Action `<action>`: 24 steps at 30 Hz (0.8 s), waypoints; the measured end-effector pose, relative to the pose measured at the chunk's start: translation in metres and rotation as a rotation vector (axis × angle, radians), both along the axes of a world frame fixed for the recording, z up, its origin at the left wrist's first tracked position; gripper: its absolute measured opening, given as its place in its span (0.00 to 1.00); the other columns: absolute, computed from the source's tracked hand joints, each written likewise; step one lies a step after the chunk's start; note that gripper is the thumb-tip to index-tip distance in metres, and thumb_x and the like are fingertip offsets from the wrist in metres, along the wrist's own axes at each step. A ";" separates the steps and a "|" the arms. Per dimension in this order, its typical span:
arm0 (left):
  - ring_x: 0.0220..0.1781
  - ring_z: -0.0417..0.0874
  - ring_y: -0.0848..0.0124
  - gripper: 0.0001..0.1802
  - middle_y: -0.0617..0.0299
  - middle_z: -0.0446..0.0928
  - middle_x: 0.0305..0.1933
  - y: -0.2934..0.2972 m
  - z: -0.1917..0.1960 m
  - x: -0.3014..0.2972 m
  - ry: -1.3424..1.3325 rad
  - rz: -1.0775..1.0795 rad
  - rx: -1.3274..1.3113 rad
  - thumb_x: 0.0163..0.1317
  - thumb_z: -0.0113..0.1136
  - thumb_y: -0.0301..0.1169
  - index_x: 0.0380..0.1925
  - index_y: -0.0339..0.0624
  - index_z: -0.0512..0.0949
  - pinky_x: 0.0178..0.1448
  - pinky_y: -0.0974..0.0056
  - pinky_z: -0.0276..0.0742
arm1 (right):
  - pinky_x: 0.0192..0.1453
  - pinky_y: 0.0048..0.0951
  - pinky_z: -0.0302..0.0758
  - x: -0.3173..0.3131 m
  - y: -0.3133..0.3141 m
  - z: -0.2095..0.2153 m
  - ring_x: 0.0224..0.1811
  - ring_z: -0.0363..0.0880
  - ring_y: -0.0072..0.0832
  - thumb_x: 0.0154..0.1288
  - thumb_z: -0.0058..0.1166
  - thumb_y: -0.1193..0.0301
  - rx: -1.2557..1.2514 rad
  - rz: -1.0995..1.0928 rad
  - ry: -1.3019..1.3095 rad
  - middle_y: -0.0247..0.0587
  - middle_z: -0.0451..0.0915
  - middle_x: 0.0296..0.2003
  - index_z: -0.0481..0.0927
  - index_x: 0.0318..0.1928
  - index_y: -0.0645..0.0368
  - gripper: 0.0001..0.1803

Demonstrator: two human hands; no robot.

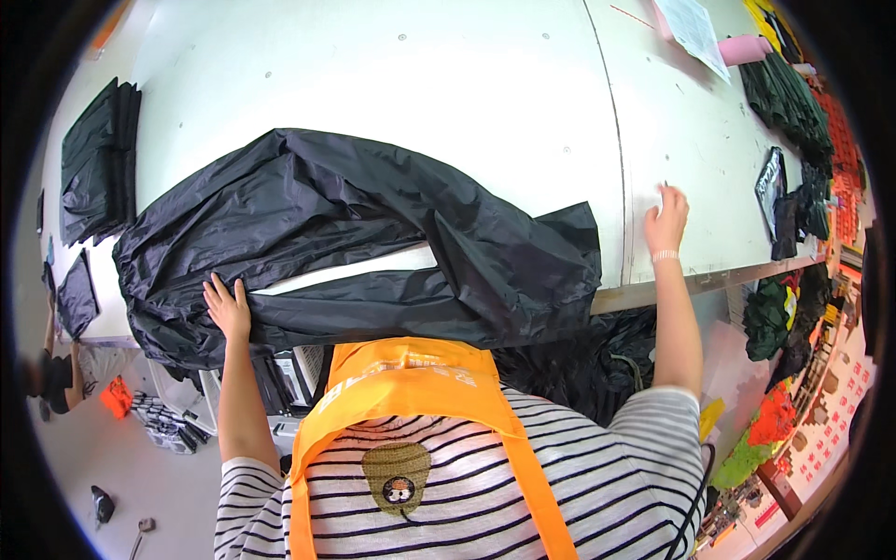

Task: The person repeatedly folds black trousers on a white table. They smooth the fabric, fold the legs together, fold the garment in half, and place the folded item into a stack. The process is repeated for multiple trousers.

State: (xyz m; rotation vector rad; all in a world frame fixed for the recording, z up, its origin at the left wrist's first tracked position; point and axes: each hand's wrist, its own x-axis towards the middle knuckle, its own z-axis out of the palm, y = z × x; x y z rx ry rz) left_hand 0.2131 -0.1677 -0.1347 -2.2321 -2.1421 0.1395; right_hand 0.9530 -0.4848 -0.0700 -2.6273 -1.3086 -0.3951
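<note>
A pair of black trousers (pixel 308 210) in thin, shiny fabric lies creased across the near part of the white table, its two legs running to the right with a strip of table showing between them. On the lower leg, near the left end, my left hand (pixel 227 308) rests flat with its fingers spread. My right hand (pixel 665 224) is to the right of the trousers, over the table and apart from the fabric. Its fingers are bent together; a tiny dark spot shows at the fingertips, too small to name.
Folded black garments (pixel 101 163) are stacked at the table's left end. Dark green fabric (pixel 787 103), a pink roll (pixel 744 49) and a paper sheet (pixel 695 35) lie at the far right. Black fabric (pixel 588 369) is heaped below the near edge. Another person (pixel 58 378) is at the far left.
</note>
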 end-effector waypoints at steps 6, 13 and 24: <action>0.74 0.45 0.48 0.39 0.46 0.43 0.74 0.005 -0.017 -0.001 -0.015 0.031 -0.058 0.66 0.39 0.57 0.71 0.50 0.46 0.71 0.43 0.47 | 0.44 0.38 0.72 -0.167 -0.052 0.036 0.41 0.74 0.42 0.43 0.60 0.76 -0.185 0.739 0.612 0.49 0.74 0.39 0.74 0.36 0.60 0.15; 0.75 0.43 0.50 0.40 0.48 0.42 0.74 0.004 -0.016 0.007 -0.052 0.025 -0.053 0.66 0.39 0.58 0.71 0.51 0.46 0.71 0.44 0.45 | 0.57 0.37 0.68 -0.178 0.020 0.037 0.50 0.74 0.46 0.47 0.58 0.82 0.119 0.454 0.721 0.47 0.79 0.43 0.78 0.46 0.61 0.21; 0.76 0.42 0.52 0.40 0.51 0.42 0.75 0.011 -0.023 -0.004 -0.065 0.010 -0.041 0.65 0.41 0.59 0.71 0.54 0.46 0.71 0.43 0.44 | 0.35 0.22 0.73 0.018 0.068 0.032 0.30 0.79 0.21 0.62 0.55 0.63 0.263 -0.360 1.034 0.39 0.84 0.33 0.79 0.45 0.62 0.17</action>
